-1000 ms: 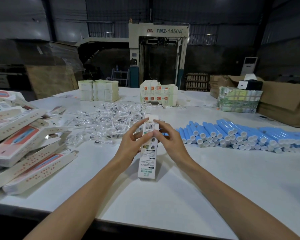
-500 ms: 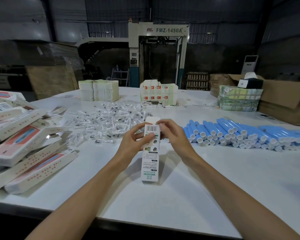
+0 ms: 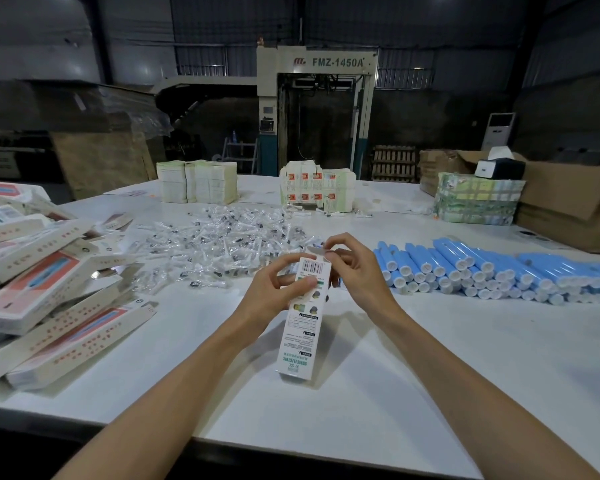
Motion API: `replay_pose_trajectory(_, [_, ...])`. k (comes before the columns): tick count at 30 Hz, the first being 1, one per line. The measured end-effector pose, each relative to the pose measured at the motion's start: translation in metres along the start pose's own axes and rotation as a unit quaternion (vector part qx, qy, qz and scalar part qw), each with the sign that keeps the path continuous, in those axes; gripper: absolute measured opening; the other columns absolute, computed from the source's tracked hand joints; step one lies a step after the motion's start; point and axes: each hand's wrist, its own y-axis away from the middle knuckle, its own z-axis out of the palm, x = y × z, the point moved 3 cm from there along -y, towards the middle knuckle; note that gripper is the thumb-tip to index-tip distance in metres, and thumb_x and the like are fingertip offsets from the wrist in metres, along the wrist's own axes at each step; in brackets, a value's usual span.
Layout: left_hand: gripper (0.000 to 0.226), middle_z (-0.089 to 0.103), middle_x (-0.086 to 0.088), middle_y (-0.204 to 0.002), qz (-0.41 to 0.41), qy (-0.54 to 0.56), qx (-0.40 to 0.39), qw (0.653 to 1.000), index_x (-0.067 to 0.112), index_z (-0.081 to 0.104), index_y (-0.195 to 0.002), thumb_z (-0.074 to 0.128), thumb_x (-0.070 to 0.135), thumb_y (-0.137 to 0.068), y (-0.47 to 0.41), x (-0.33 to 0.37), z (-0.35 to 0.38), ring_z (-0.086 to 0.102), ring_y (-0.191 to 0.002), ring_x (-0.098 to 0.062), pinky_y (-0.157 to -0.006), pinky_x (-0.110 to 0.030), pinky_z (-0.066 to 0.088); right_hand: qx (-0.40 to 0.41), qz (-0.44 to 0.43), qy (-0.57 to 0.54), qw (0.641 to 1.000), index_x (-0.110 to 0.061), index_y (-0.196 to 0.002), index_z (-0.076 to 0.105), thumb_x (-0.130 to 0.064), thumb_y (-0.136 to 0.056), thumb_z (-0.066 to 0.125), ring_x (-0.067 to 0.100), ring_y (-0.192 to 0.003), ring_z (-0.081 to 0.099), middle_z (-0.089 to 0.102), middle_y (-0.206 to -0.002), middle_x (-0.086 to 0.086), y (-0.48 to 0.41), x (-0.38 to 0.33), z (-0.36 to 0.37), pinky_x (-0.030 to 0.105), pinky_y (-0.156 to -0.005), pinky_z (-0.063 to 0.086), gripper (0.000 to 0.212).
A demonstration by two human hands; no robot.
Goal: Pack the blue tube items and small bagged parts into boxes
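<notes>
A long white printed box (image 3: 300, 336) stands tilted on the white table (image 3: 430, 375) in front of me. My left hand (image 3: 274, 289) grips its upper part, thumb across the front under the barcode. My right hand (image 3: 354, 271) pinches the flap at the box's top end. Rows of blue tubes (image 3: 492, 271) with white caps lie to the right. A heap of small clear bagged parts (image 3: 222, 244) lies behind the box, to the left.
Flat and filled boxes (image 3: 42, 289) are piled at the left edge. Stacks of folded cartons (image 3: 198, 181) and printed boxes (image 3: 317, 188) stand at the back, a wrapped bundle (image 3: 475, 199) and brown cardboard cartons (image 3: 575, 209) at the right.
The box has been lifted a little and shifted right. My right hand moved from the box's side up to its top flap, which now sticks up between the fingers.
</notes>
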Motion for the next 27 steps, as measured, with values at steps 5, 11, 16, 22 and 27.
replay_pose_trajectory(5, [0.047,0.081,-0.017,-0.114,0.005,-0.003,0.015,1.000,0.038,0.066,-0.135,0.085,0.024,-0.094,0.000,0.001,-0.002,0.080,-0.102,-0.040,-0.085,-0.047,0.067,-0.049,-0.013,0.013,0.999,-0.015,-0.113,0.060,-0.012,-0.110,0.049,0.025,-0.080,0.069,0.072,-0.088,0.008,0.001,-0.001,0.000,0.032,-0.071,0.057,0.012])
replay_pose_trajectory(11, [0.041,0.082,-0.015,-0.108,0.015,-0.025,0.016,0.999,0.037,0.065,-0.130,0.084,0.028,-0.094,0.002,0.003,-0.001,0.081,-0.097,-0.035,-0.075,-0.035,0.064,-0.028,0.022,-0.037,0.999,-0.024,-0.089,0.068,-0.026,-0.111,0.051,0.016,-0.090,0.072,0.073,-0.093,0.000,0.001,-0.006,0.008,0.029,-0.079,0.057,0.027])
replay_pose_trajectory(16, [0.043,0.082,-0.015,-0.108,0.016,-0.023,0.009,1.000,0.035,0.064,-0.130,0.086,0.028,-0.093,0.002,0.004,-0.001,0.081,-0.095,-0.034,-0.074,-0.035,0.064,0.034,0.055,-0.081,0.995,-0.021,-0.106,0.073,-0.026,-0.105,0.063,0.022,-0.095,0.075,0.078,-0.099,0.001,0.001,-0.004,0.008,0.040,-0.084,0.061,0.011])
replay_pose_trajectory(22, [0.043,0.082,-0.014,-0.111,0.019,-0.025,0.008,0.999,0.034,0.064,-0.130,0.086,0.026,-0.093,0.001,0.004,0.000,0.081,-0.097,-0.034,-0.074,-0.034,0.064,0.065,0.163,-0.210,0.962,-0.011,-0.118,0.072,-0.030,-0.105,0.063,0.031,-0.094,0.078,0.080,-0.098,0.013,0.004,-0.001,0.007,0.026,-0.071,0.060,0.024])
replay_pose_trajectory(27, [0.044,0.082,-0.013,-0.112,0.018,-0.034,0.009,0.999,0.032,0.062,-0.130,0.086,0.025,-0.094,0.002,0.004,0.000,0.081,-0.098,-0.034,-0.077,-0.036,0.064,0.025,0.195,-0.264,0.944,-0.005,-0.101,0.079,-0.030,-0.100,0.070,0.030,-0.093,0.076,0.078,-0.101,0.019,0.004,0.001,0.005,0.029,-0.075,0.061,0.026])
